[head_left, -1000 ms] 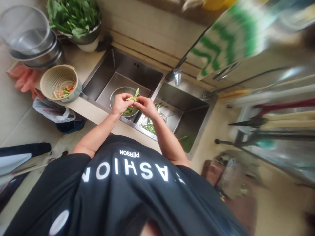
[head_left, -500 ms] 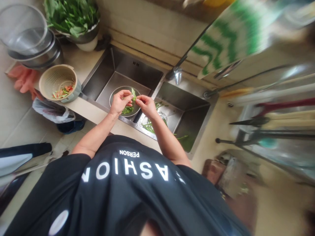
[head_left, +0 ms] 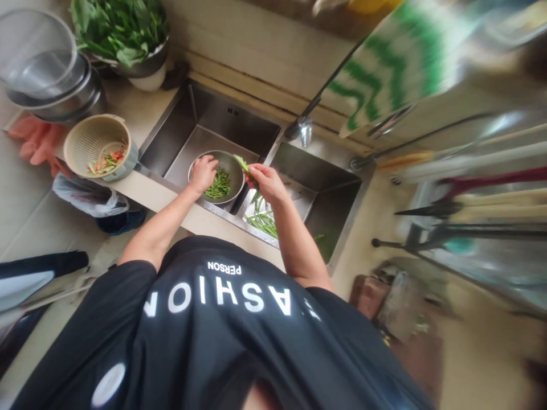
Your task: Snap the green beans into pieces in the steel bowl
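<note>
My right hand [head_left: 265, 181] pinches a green vegetable stem [head_left: 245, 165] with a pale upper end, above the divider between two sink basins. My left hand [head_left: 203, 173] hangs over the left side of a round metal bowl [head_left: 235, 163]. Its fingers are bent and slightly apart, and I make out nothing in them. Short green stem pieces [head_left: 219, 184] lie in the bowl, which rests in the left basin [head_left: 182, 148]. Longer green stems [head_left: 264, 221] lie in the right basin [head_left: 337, 196], partly hidden behind my right forearm.
A beige strainer basket [head_left: 72, 145] with red and green scraps stands on the counter's left. Behind it are stacked metal pots [head_left: 92, 94] and a heaped bowl of leafy greens [head_left: 122, 34]. A faucet [head_left: 304, 128] rises behind the divider. A green-and-white cloth [head_left: 384, 62] hangs at the upper right.
My hands have moved apart from their meeting point above the bowl. The left went left over the bowl's rim; the right drew right with the green stem. More of the cut pieces shows.
</note>
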Tool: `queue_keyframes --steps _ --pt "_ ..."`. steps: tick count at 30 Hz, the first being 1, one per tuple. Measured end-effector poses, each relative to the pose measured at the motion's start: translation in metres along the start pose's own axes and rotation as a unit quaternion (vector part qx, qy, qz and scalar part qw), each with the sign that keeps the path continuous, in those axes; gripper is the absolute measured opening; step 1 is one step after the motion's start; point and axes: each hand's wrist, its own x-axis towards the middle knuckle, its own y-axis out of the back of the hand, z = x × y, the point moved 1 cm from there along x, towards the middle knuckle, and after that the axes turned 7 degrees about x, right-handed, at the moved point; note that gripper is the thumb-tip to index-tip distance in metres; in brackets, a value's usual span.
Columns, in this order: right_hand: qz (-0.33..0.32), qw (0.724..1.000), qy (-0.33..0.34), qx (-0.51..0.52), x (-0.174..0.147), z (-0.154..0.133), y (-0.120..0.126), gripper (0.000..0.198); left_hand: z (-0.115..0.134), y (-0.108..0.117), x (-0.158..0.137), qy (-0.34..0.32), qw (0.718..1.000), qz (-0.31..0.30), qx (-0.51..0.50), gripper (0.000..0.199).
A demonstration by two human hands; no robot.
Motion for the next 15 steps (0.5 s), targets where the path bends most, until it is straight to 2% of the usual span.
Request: queue_keyframes --steps 3,6,10,13,15 --pt "-0.037 0.999 0.000 -0.034 -0.002 -0.004 -0.003 0.055 0.027 0.018 -0.011 -0.084 0.995 0.057 0.017 0.045" --pt "-0.052 0.996 0.011 -0.075 -0.002 -0.004 -0.007 0.054 0.053 0.031 -0.019 -0.160 0.987 0.018 0.002 0.040" --pt "-0.042 0.984 0.047 -0.167 -0.004 -0.010 -0.014 0.048 0.063 0.034 -0.018 -0.146 0.988 -0.003 -0.044 0.020" --pt "-0.030 0.961 0.095 -0.258 -0.005 -0.018 -0.019 0.038 0.062 0.032 -0.016 -0.135 0.988 0.004 -0.076 0.013" --pt "-0.021 0.953 0.112 -0.280 -0.004 -0.020 -0.023 0.037 0.061 0.031 -0.015 -0.132 0.988 0.009 -0.085 0.010"
